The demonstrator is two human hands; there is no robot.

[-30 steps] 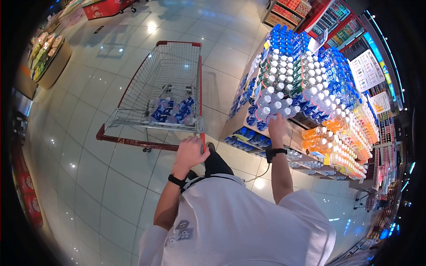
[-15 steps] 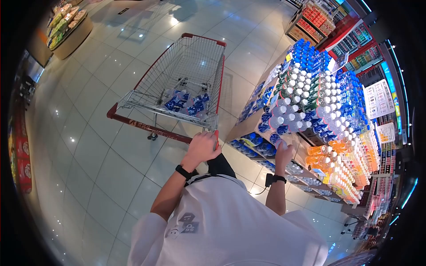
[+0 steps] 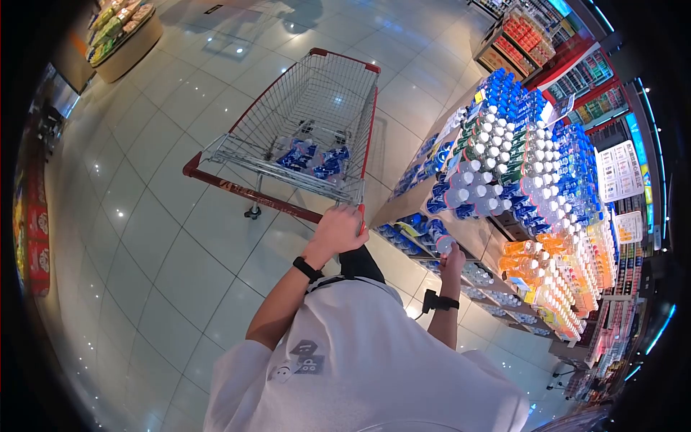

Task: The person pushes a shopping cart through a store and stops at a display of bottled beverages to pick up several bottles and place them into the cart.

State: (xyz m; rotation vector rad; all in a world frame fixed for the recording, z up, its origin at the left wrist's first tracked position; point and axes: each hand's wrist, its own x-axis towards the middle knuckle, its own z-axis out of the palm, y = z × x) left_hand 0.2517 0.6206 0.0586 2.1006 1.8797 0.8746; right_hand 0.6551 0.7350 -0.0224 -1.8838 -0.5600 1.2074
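My left hand (image 3: 338, 229) is wrapped around the right end of the red handle (image 3: 252, 193) of a wire shopping cart (image 3: 302, 93). Inside the cart, at the near end, lie clear bottles with blue labels (image 3: 331, 162). My right hand (image 3: 452, 261) grips a clear bottle with a blue label (image 3: 439, 236) near its cap end. That bottle is held at the near edge of a drinks display, just in front of similar upright bottles (image 3: 471, 193). Part of the fingers on the right hand is hidden behind the bottle.
The stepped display carries white-capped bottles (image 3: 536, 169), blue-capped bottles (image 3: 504, 90) and orange drinks (image 3: 522, 263). Its wooden side (image 3: 414, 200) stands close to the cart's right side. A round produce stand (image 3: 129, 47) is at the far left, on the tiled floor (image 3: 173, 223).
My right hand has drawn the bottle left and slightly toward me, away from the standing bottles. My left hand stays on the cart handle. The whole view has shifted a little.
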